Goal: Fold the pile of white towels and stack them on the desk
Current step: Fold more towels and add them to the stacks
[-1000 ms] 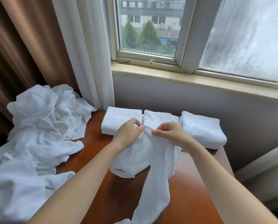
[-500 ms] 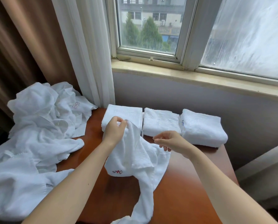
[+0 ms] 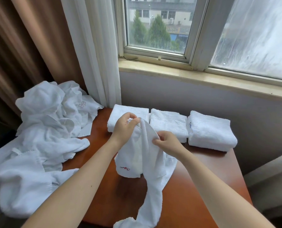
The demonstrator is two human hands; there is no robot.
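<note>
A white towel with a small red mark hangs over the middle of the brown desk. My left hand pinches its top edge, held up above the desk. My right hand grips the same edge a little lower and to the right. The towel's loose end trails down past the desk's near edge. Three folded white towels lie in a row along the desk's far side: a left one, a middle one and a right one.
A crumpled pile of white towels covers the desk's left side and spills past its edge. White and brown curtains hang behind it. A windowsill runs above the wall behind the desk. Something grey stands at the right.
My right hand has closed on the towel's edge after letting go half a second ago. My left hand stays raised at the left with the top edge.
</note>
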